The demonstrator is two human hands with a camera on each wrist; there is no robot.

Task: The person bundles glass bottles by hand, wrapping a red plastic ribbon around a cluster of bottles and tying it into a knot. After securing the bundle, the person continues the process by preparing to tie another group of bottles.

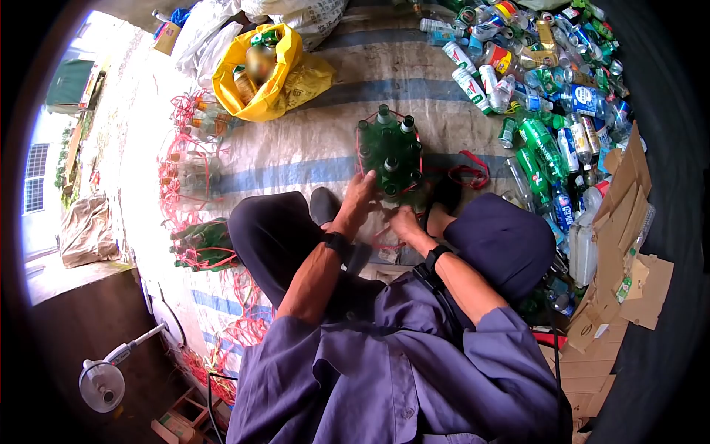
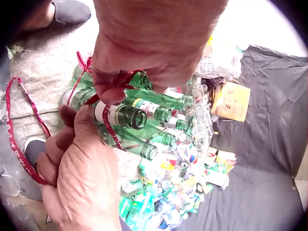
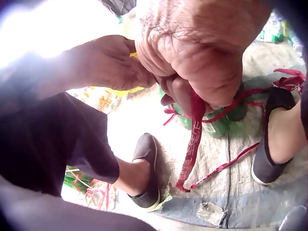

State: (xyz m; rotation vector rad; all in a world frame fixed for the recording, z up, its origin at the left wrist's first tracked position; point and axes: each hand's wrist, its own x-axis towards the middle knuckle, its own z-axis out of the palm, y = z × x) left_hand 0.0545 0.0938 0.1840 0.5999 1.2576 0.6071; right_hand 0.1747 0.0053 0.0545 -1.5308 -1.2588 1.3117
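Note:
A cluster of green glass bottles stands upright in front of the person, with a red ribbon running around it. The left hand is at the near left side of the cluster; in the left wrist view its thumb and finger pinch the ribbon close over the bottle necks. Just beside it, the right hand grips the same ribbon with curled fingers. A printed length of ribbon hangs below the right hand in the right wrist view and trails over the ground sheet. Part of the bottles is hidden behind the hands.
A heap of plastic bottles and cans lies at the right, beside cardboard. A yellow bag stands at the far left. Tied bottle bundles line the left side, near loose red ribbons. Shoes flank the bottles.

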